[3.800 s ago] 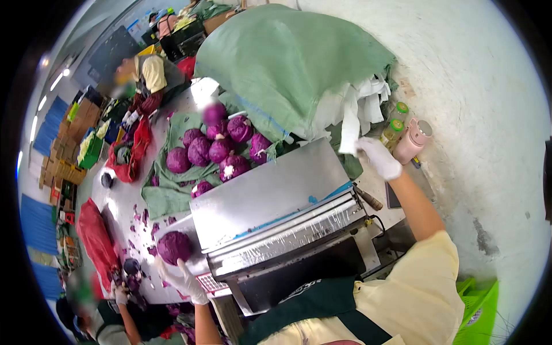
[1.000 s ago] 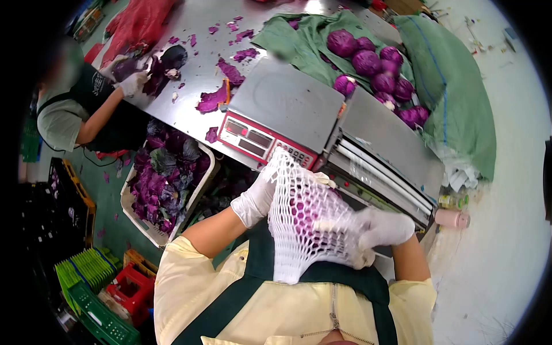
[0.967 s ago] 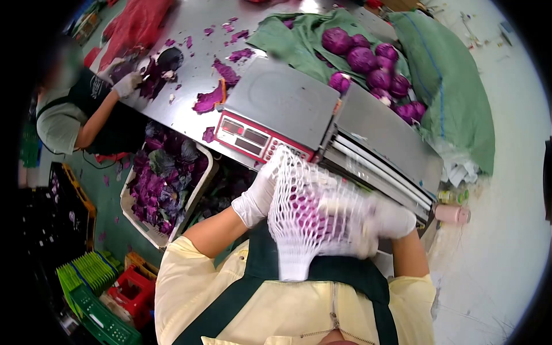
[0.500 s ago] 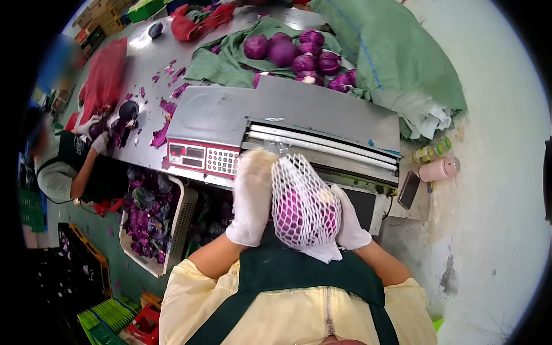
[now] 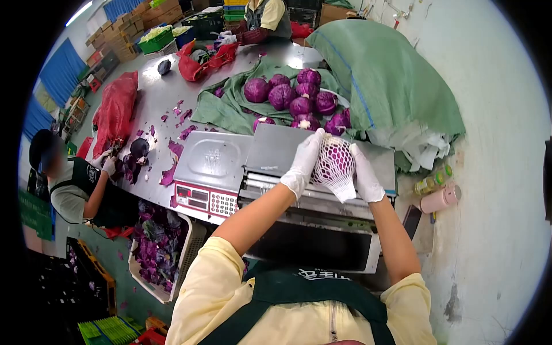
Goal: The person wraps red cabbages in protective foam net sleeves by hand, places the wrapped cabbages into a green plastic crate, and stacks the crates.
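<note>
A red cabbage sits inside a white foam net sleeve, whose loose end hangs toward me. My gloved left hand grips it from the left side. On the other side my gloved right hand presses against it, fingers along the net. The wrapped cabbage is held above the wrapping machine's metal top. Left of the machine stands a scale with a red-edged keypad.
Several bare red cabbages lie on green cloth behind the machine, beside a bulky green sack. A crate holds trimmed leaves. A co-worker handles cabbage at left; another person stands at the far side. A pink bottle is at right.
Both my hands have carried the netted cabbage forward, away from my chest, to over the machine top. My view has tilted up, showing more of the far side of the room.
</note>
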A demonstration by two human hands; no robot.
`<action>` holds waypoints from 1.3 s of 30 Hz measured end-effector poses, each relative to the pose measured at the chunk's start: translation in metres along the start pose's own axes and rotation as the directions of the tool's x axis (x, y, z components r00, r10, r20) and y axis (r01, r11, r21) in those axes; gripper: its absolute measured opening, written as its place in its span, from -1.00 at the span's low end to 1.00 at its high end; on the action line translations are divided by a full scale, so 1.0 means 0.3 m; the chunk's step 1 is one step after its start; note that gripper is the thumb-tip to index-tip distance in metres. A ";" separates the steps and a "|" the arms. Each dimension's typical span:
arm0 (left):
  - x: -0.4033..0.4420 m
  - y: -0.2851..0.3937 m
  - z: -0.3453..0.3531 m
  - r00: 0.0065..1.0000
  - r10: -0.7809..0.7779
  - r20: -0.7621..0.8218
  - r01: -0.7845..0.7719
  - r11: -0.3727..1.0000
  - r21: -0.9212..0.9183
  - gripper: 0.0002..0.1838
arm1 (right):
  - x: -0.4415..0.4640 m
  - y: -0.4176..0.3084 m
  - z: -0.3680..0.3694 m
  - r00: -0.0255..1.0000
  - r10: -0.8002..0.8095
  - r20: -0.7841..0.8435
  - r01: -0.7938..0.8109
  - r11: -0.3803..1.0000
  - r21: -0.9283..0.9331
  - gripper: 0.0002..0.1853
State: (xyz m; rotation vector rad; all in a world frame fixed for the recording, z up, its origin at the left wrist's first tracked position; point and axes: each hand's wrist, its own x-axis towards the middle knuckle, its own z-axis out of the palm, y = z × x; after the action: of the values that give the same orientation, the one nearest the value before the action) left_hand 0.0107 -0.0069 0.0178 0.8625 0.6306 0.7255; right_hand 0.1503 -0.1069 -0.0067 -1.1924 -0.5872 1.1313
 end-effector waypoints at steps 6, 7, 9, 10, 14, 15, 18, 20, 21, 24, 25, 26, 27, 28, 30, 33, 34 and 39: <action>0.178 -0.090 -0.132 0.974 -0.067 0.218 0.008 0.965 0.261 -0.29 | 0.115 -0.018 -0.095 0.995 -0.087 -0.048 0.078 0.982 -0.171 -0.46; 0.175 -0.073 -0.124 0.956 -0.267 0.119 0.245 0.954 0.172 -0.31 | 0.101 -0.032 -0.053 1.000 0.008 0.026 -0.010 0.996 0.083 -0.47; 0.296 -0.177 -0.209 0.949 -0.276 0.155 0.250 0.953 0.170 -0.32 | 0.076 0.002 0.018 0.973 0.180 -0.142 -0.136 0.952 0.273 -0.52; 0.260 -0.155 -0.205 0.960 -0.255 0.114 0.215 0.935 0.281 -0.38 | 0.083 0.023 0.016 0.968 0.190 -0.162 -0.134 0.942 0.307 -0.53; 0.191 -0.179 -0.212 0.975 -0.207 0.076 0.168 0.920 0.355 -0.47 | 0.094 0.056 -0.011 0.972 0.193 -0.131 -0.133 0.919 0.370 -0.62; 0.171 -0.170 -0.197 0.971 -0.223 0.081 0.179 0.914 0.365 -0.47 | 0.108 0.057 -0.023 0.979 0.179 -0.096 -0.134 0.924 0.358 -0.64; 0.164 -0.201 -0.171 0.987 -0.153 0.055 0.143 0.979 0.148 -0.49 | 0.144 0.017 -0.024 0.973 0.230 -0.007 -0.203 0.873 0.443 -0.67; 0.136 -0.194 -0.175 0.997 0.030 0.072 -0.059 0.891 0.451 -0.54 | 0.177 0.019 -0.067 0.970 0.244 -0.008 -0.217 0.878 0.427 -0.67; 0.138 -0.205 -0.201 0.972 0.191 0.135 -0.233 0.733 0.639 -0.58 | 0.194 0.042 -0.101 0.969 0.248 0.014 -0.234 0.893 0.386 -0.67; -0.004 0.040 -0.173 0.768 0.489 0.414 -0.426 -0.092 0.900 -0.62 | 0.125 0.007 -0.163 0.992 -0.032 -0.119 0.004 0.975 -0.222 -0.68; -0.041 0.120 -0.191 0.733 0.478 0.483 -0.437 -0.212 0.874 -0.58 | 0.079 -0.030 -0.184 0.934 -0.343 -0.097 0.169 0.664 -0.728 -0.69; -0.068 0.176 -0.257 0.743 0.319 0.589 -0.500 -0.321 0.804 -0.57 | -0.023 -0.100 -0.185 0.863 -0.504 0.045 0.239 0.326 -0.915 -0.71; -0.095 0.222 -0.325 0.733 0.141 0.665 -0.568 -0.411 0.713 -0.55 | -0.103 -0.151 -0.196 0.891 -0.448 0.076 0.171 0.174 -0.970 -0.70; -0.130 0.253 -0.369 0.748 -0.038 0.662 -0.578 -0.526 0.624 -0.52 | -0.168 -0.177 -0.242 0.866 -0.420 0.272 0.262 -0.084 -0.961 -0.65; -0.187 0.288 -0.432 0.749 -0.207 0.629 -0.597 -0.622 0.507 -0.48 | -0.279 -0.208 -0.313 0.825 -0.343 0.449 0.338 -0.337 -0.879 -0.58; -0.225 0.296 -0.449 0.636 -0.399 0.661 -0.749 -0.525 0.405 -0.49 | -0.364 -0.216 -0.343 0.858 0.057 0.510 0.440 -0.593 -0.674 -0.43; -0.218 0.269 -0.430 0.630 -0.414 0.657 -0.750 -0.542 0.378 -0.49 | -0.359 -0.198 -0.352 0.810 0.100 0.578 0.518 -0.585 -0.624 -0.43; -0.159 0.116 -0.353 0.416 -0.284 0.864 -0.847 -0.466 0.255 -0.65 | -0.281 -0.054 -0.332 0.709 0.143 0.690 0.652 -0.505 -0.566 -0.70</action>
State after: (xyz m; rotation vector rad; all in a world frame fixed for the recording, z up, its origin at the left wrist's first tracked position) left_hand -0.1070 0.0186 0.0031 3.2069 -0.2964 0.1998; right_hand 0.2094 -0.2243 -0.0075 -1.8213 -2.7129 -0.1834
